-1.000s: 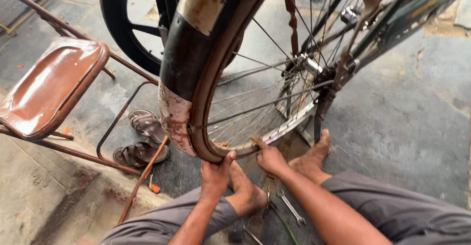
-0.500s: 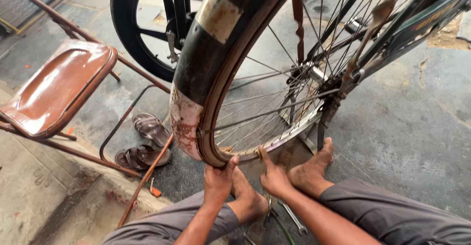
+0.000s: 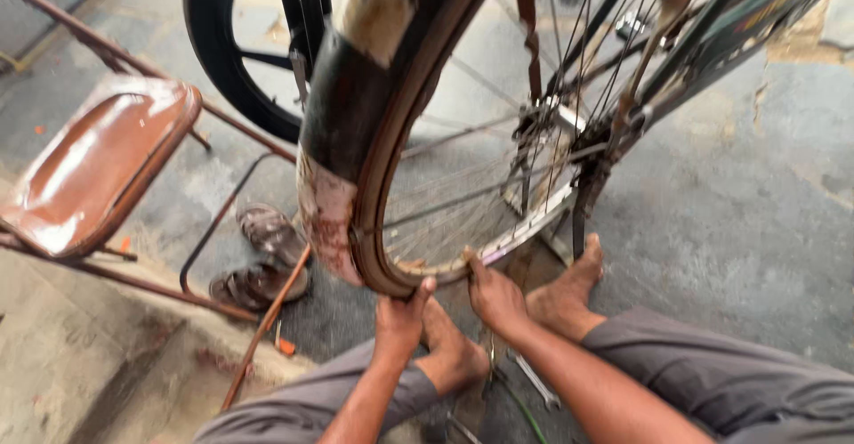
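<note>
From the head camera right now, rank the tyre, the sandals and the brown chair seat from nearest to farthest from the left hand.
1. Tyre: touching the left hand, just above it.
2. Sandals: on the floor to its left.
3. Brown chair seat: far left, beyond the sandals.

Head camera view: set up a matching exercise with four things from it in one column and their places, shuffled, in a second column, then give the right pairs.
Things:
1. left hand
2. right hand
3. brown chair seat
4. sandals

Places:
A. at the far left, on a rusty metal frame
B. on the floor between the chair frame and the wheel
C. on the lowest part of the worn tyre
D. on the wheel rim, just right of the other hand

Pairs: 1-C, 2-D, 3-A, 4-B
</note>
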